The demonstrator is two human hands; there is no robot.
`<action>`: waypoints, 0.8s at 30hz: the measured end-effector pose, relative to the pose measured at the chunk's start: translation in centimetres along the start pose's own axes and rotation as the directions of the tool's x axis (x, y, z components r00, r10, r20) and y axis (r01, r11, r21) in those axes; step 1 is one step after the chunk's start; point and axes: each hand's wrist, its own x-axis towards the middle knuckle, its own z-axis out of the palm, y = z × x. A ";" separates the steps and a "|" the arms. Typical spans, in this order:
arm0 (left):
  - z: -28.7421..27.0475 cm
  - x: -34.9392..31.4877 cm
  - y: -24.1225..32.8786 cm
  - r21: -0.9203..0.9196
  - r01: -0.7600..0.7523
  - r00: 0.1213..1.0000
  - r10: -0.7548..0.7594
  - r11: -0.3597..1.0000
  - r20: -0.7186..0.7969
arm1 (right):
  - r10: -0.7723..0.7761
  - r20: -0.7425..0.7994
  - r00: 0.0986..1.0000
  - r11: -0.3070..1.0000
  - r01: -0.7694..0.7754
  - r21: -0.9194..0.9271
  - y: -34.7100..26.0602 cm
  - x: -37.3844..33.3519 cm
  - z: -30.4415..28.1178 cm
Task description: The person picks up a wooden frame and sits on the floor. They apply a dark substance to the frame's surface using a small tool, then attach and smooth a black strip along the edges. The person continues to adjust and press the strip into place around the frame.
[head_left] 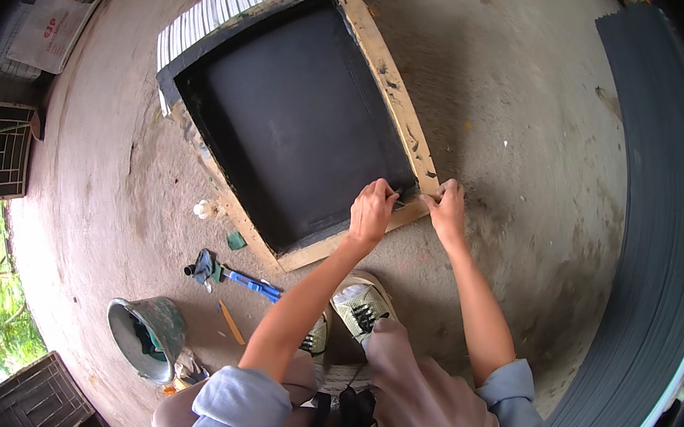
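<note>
A box-like wooden frame (400, 99) lies tilted on the concrete floor, its recessed inner panel (285, 116) painted or coated black. White strips (239, 3) stand in a row along its far left side. Both hands work at the near right corner. My left hand (371, 216) is closed in a pinch over the inner edge there. My right hand (447, 216) has its thumb and fingers drawn together at the outer corner, touching the wood. Whatever is between the fingers of either hand is too small or hidden to make out. Dark smears mark the right rail.
Left of my shoes lie a blue-handled tool (251, 283), an orange stick (231, 323), a green scrap (236, 241) and a white crumpled piece (205, 209). A grey bucket (117, 332) stands nearby. Long dark sheets (668, 206) are stacked along the right.
</note>
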 end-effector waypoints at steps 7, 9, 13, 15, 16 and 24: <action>0.0 -0.1 1.4 -0.086 0.124 0.991 -0.120 0.988 0.054 | -0.080 0.009 0.997 0.995 0.080 -0.052 -2.2 -0.6 0.8; -0.3 0.3 0.8 0.091 0.004 0.983 -0.021 0.996 0.182 | -0.141 -0.031 0.990 0.990 0.141 0.023 -2.1 -0.7 1.6; -0.3 0.9 2.1 0.159 0.085 0.958 -0.124 0.984 0.257 | -0.146 -0.022 0.989 0.981 0.148 0.122 -1.0 -0.6 1.4; -0.3 1.0 2.3 0.185 0.146 0.964 -0.182 0.972 0.196 | -0.077 0.035 0.996 0.988 0.071 0.140 -2.0 -0.8 1.4; -0.2 1.0 2.4 0.197 0.175 0.964 -0.209 0.965 0.166 | -0.080 0.048 0.996 0.991 0.075 0.107 -2.5 -1.0 1.5; 2.3 1.3 1.9 0.309 0.279 0.950 -0.307 0.909 0.047 | -0.076 0.064 0.995 0.995 0.071 0.075 -2.8 -0.3 1.6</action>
